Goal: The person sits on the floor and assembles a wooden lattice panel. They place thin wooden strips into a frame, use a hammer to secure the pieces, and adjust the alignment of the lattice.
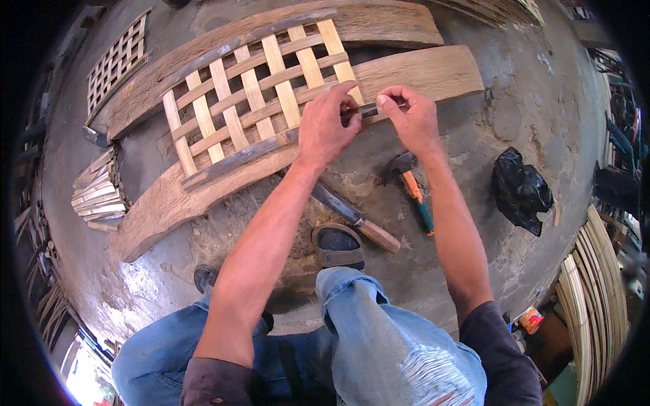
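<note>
A woven lattice panel (pixel 276 64) of pale bamboo slats, with grey-brown edge strips, lies across two curved wooden planks (pixel 420 74). At its near right corner, my left hand (pixel 326 125) is closed with curled fingers over the near edge strip (pixel 237 159). A small dark piece shows by its fingertips, too hidden to name. Just to the right, my right hand (pixel 413 120) pinches thumb and forefinger together near the strip's end; what lies between them is too small to make out.
A large knife (pixel 352 215) with a wooden handle and a claw hammer (pixel 414 193) lie on the floor between my arms. A black plastic bag (pixel 520 189) is at right. Cut slats (pixel 100 193) and another lattice panel (pixel 118 64) are at left; long strips (pixel 592 284) stand lower right.
</note>
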A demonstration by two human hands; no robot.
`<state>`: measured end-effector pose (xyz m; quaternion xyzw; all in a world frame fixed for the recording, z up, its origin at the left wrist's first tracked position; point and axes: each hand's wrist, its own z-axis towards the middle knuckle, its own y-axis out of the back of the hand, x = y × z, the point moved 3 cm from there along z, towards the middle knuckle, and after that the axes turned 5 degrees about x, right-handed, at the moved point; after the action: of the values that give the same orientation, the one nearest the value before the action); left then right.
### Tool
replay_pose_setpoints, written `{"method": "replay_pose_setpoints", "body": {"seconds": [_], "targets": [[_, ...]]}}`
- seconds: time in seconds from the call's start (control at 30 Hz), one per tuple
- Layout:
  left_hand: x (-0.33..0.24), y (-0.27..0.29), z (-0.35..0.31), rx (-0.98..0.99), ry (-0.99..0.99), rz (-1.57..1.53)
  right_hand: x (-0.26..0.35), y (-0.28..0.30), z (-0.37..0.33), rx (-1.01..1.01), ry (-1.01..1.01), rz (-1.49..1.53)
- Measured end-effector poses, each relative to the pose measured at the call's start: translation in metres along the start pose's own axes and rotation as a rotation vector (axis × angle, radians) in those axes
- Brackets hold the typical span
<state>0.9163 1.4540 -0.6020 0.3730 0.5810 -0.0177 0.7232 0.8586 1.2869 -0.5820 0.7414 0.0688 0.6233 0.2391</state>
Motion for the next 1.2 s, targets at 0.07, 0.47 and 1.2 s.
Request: {"method": "replay_pose_setpoints", "body": {"seconds": [0.07, 0.47, 1.2], "targets": [[0.0, 0.001, 0.001, 0.001, 0.001, 0.001, 0.004, 0.007, 0.001, -0.013, 0.033, -0.027], [0.002, -0.002, 0.001, -0.048, -0.023, -0.021, 0.004, -0.01, -0.001, 0.115, 0.126, -0.147], [0.001, -0.002, 0.001, -0.038, -0.025, 0.037, 0.001, -0.016, -0.001, 0.046, 0.174, -0.175]]}}
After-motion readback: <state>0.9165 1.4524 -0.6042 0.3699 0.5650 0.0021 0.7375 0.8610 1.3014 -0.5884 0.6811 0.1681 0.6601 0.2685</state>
